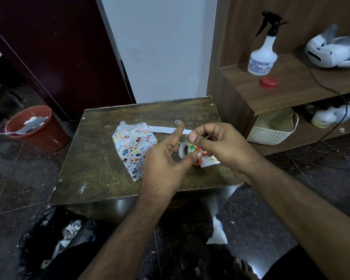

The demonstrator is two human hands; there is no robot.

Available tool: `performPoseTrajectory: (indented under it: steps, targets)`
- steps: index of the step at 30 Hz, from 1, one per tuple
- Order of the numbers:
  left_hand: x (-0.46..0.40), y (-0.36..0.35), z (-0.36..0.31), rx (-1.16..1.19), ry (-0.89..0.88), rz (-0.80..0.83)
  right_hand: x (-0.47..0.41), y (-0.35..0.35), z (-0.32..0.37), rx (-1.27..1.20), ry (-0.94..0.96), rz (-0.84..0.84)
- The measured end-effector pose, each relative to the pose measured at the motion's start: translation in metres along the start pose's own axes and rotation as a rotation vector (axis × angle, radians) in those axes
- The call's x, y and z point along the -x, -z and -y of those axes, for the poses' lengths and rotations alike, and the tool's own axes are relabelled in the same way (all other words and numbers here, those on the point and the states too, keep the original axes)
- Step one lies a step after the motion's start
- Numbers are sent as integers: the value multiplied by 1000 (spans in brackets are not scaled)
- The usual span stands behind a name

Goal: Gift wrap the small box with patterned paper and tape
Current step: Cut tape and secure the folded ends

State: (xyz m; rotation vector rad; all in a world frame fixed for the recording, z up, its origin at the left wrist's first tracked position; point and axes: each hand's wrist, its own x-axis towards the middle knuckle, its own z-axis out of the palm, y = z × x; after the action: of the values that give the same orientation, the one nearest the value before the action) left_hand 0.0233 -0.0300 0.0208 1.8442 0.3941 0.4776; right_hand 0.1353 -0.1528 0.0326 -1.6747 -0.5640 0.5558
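While the wrapped box [134, 150] stands unheld on the left-centre of the small table [101, 174], both hands are occupied with the tape roll [185, 149] just to its right. Patterned paper already covers the visible faces of the box, and a taped fold shows on its top end; whether the near end is sealed cannot be told from this view.

Left hand [166, 158]: the thumb tip presses against the near rim of the roll, the forefinger is stretched out toward the far side with what looks like a small clear piece of tape at its tip, and the other fingers are loosely spread.

Right hand [216, 146]: fingers curled, thumb and forefinger pinched together above the roll, apparently on the free tape end, though the tape itself is too clear to confirm.

Orange-handled scissors [199, 158] lie under the hands on a white paper scrap [211, 161]. A white paper strip [166, 130] lies on the far side of the box.

Assessment: the step in hand is drawing off a length of tape to seal a remaining flap; the wrapping appears close to complete. The next move calls for severing a short length without letting it fold on itself, then carrying it left to the box and pressing it flat across the seam while the other hand steadies the box.
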Motion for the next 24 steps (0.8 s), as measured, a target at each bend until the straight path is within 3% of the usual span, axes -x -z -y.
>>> performPoseTrajectory:
  steps: [6, 16, 21, 24]
  targets:
    - [-6, -7, 1, 168, 116, 24, -1, 1, -1, 27, 58, -65]
    - [-10, -16, -3, 386, 187, -27, 4, 2, 2, 314, 384, -152]
    - [-6, -25, -6, 325, 134, -59, 5, -1, 7, 188, 236, -287]
    - [-1, -30, -14, 336, 115, -104, 4, 2, 8, 91, 43, -257]
